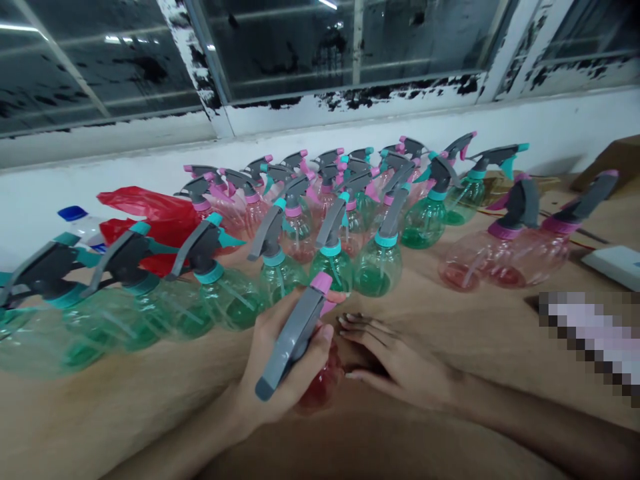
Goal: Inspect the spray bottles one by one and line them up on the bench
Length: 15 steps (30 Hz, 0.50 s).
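Observation:
Near the front of the table, my left hand (pixel 275 360) is closed around the neck of a pink spray bottle (pixel 323 390) with a grey and pink trigger head. The nozzle points away from me, and my palm and fingers hide the collar. Just right of that bottle, my right hand (pixel 400 360) is held low with its fingers stretched out and nothing in it. Whether its fingertips touch the bottle I cannot tell. Right behind my hands stand green spray bottles, the closest being one (pixel 330 267) with a teal collar.
Several green bottles (pixel 233 300) form a row to the left. Many more crowd behind, by a red plastic bag (pixel 150 213) and a blue-capped bottle (pixel 83 227). Two pink bottles (pixel 500 257) stand right, near a white box (pixel 615 263). A windowed wall (pixel 310 123) borders the table (pixel 450 333).

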Tool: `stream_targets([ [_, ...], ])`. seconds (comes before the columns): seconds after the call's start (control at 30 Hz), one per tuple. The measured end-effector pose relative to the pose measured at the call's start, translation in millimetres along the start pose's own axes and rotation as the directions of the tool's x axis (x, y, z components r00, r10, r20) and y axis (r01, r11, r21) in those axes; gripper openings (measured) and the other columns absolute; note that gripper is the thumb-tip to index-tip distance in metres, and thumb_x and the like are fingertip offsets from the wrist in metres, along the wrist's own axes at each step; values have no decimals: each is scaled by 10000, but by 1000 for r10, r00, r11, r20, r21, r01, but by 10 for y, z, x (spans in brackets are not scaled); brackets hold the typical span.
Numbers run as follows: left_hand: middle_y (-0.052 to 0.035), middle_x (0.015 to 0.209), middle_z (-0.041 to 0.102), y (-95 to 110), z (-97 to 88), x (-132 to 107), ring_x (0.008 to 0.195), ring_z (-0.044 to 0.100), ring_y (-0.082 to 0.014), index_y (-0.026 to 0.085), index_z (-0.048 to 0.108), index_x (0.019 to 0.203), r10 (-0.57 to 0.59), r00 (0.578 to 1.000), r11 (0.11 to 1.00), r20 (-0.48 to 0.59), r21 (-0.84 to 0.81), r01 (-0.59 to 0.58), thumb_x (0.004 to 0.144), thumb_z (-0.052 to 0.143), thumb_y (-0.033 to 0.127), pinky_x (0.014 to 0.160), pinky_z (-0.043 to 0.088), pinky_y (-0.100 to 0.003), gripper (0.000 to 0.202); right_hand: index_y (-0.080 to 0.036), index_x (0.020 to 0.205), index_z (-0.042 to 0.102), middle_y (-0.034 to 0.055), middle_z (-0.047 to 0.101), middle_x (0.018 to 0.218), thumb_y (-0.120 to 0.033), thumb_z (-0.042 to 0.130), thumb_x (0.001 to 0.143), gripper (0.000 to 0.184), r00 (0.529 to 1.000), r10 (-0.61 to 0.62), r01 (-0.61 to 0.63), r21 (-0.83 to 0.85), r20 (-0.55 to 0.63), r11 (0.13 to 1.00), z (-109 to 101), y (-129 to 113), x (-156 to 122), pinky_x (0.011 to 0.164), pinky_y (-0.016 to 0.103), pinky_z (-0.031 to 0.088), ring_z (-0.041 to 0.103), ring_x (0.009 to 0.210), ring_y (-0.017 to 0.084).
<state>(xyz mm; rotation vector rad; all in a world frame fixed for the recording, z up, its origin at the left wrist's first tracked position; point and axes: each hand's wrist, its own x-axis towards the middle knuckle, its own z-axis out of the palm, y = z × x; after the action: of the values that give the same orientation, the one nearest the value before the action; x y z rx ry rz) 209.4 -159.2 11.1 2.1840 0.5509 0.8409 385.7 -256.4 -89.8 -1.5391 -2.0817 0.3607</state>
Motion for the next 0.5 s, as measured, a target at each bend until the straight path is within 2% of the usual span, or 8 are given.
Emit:
stream_targets([
  [0.17,-14,807,644,18,54,43,670,623,-173,244,591,1027,11,1000,1000,16,-2,-11,803,533,203,642,534,-317,236,-165,1376,350,137,448,1398,-543,575,803,722,998,16,-21,105,56,994,-134,-63,21,1082,450,300,368,1308,260],
  [0.27,-13,827,641,62,177,106,648,614,-161,245,592,1036,29,999,1000,14,0,-29,817,524,204,648,525,-313,233,-190,1370,346,136,478,1364,-617,648,690,858,997,54,-63,173,54,983,-303,-134,-19,1033,460,351,441,1245,286],
  [0.37,-35,911,655,141,406,204,707,628,-172,230,588,1053,14,1000,999,17,-53,-13,817,523,206,693,523,-331,245,-203,1341,361,124,548,1264,-642,682,626,898,989,149,-145,200,-3,969,-482,-185,-135,936,460,433,529,1130,294],
  [0.5,-66,952,656,270,840,400,754,634,-185,179,579,1042,31,999,994,14,-103,-29,812,506,181,682,528,-338,241,-185,1269,412,120,577,1165,-622,676,651,802,959,240,-225,112,-151,968,-658,-135,-365,864,458,475,558,1045,292],
])
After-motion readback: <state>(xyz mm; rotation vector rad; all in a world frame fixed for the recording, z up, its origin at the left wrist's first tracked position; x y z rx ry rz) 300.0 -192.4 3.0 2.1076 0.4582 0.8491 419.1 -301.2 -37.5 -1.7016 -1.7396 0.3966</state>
